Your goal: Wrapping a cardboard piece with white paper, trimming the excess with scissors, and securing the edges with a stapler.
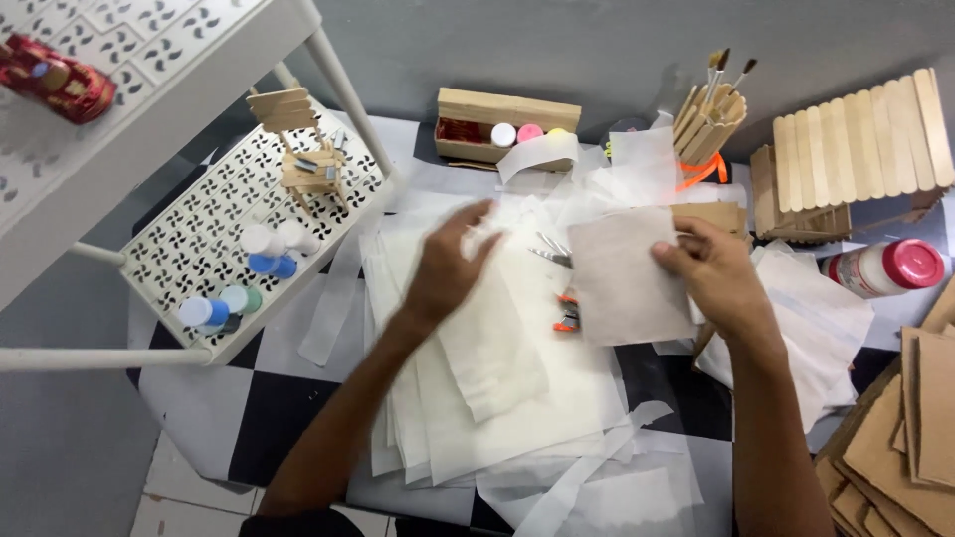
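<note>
Two hands over white sheets: right hand [718, 273] fingers pinching a grey square sheet [625, 278], left hand [448, 264] fingers blurred, state unclear.

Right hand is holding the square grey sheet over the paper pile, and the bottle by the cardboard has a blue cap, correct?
Not quite. The head view shows the bottle by the cardboard has a red cap, not blue. The rest stands: the right hand holds the square grey sheet over the paper pile.
</note>
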